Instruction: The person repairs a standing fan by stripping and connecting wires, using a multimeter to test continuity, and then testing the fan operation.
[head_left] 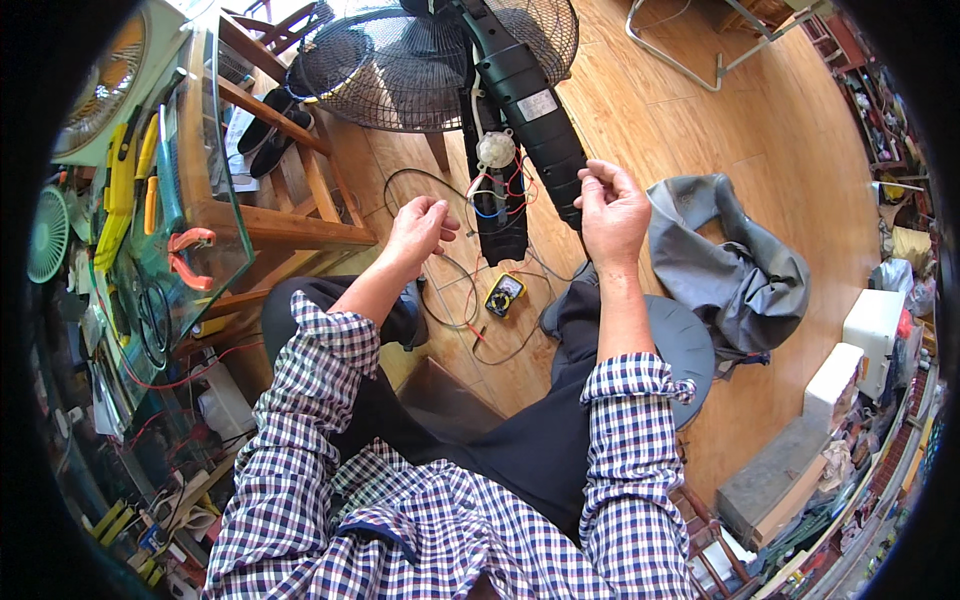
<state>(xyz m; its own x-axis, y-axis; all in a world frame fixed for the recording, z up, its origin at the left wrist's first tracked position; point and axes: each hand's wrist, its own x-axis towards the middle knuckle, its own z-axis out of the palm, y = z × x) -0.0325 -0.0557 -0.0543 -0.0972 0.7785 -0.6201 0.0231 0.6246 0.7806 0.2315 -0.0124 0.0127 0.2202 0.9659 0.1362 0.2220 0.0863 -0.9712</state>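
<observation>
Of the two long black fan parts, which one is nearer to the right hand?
The labelled black part, beside the right hand; the other black part, with red and blue wires, lies farther left.

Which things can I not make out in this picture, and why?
All in the head view:
- Black fan: partly cut off by the upper edge.
- Right hand: it hides whether it grips the black housing.
- Yellow-edged meter: its reading is too small.
- Left hand: it hides its own palm.
</observation>
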